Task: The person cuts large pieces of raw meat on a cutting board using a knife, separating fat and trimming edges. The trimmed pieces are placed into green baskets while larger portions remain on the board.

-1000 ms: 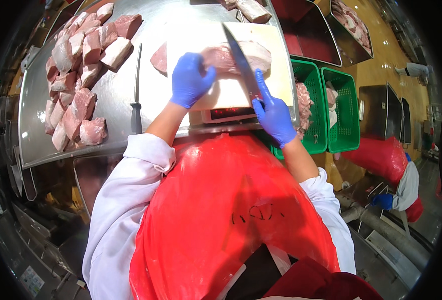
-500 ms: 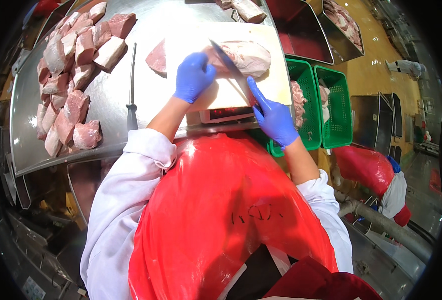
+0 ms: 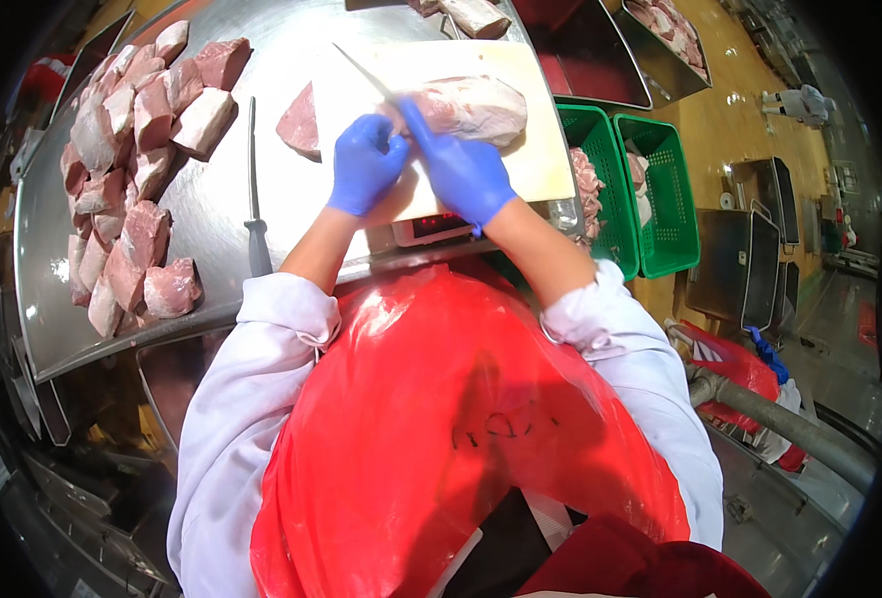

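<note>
R hand grips 1 knife, blade angled over cutting board; L hand beside it, fingers curled narrow, can't tell if gripping anything. 1 long meat piece on board, beyond hands, looks mostly whole, so prob. unfinished. 1 smaller chunk at board's L edge. L of board: 1 sharpening rod, then 1 heap of chunks, approx. 20+ w/ overlap, looks like the done lot. R of board: 2 green crates, meat in both.

2 hands in blue gloves, white sleeves, red apron with black markings
</note>
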A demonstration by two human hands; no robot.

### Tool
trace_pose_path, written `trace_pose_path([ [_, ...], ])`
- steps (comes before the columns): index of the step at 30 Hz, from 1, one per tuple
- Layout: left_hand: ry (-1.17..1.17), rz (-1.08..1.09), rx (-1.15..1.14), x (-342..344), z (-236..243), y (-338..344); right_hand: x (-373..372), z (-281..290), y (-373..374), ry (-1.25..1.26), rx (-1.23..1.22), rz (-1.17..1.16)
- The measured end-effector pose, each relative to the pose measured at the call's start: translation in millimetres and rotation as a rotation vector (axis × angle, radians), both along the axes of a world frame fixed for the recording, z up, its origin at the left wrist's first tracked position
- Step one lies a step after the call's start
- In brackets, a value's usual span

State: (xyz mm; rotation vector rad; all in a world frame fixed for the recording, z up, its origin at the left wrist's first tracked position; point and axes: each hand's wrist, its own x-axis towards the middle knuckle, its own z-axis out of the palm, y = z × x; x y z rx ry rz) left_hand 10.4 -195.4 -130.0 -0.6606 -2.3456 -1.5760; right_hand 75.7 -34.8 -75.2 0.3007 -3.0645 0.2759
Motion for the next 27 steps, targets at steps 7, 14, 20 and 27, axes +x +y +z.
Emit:
trace_pose_path([
  [7,-0.212,0.059,-0.017,-33,2,-32,129,35,30,-0.345,0.058,-0.048],
  [14,0.132,-0.031,0.097,-78,14,-36,147,73,33,-0.198,-0.471,-0.221],
  [20,0.288,-0.361,-0.344,-71,20,-10,16,36,-3,0.011,-0.711,-0.406],
  [27,0.420,-0.355,-0.169,-76,1,-15,5,11,-50,-0.104,-0.131,-0.461],
])
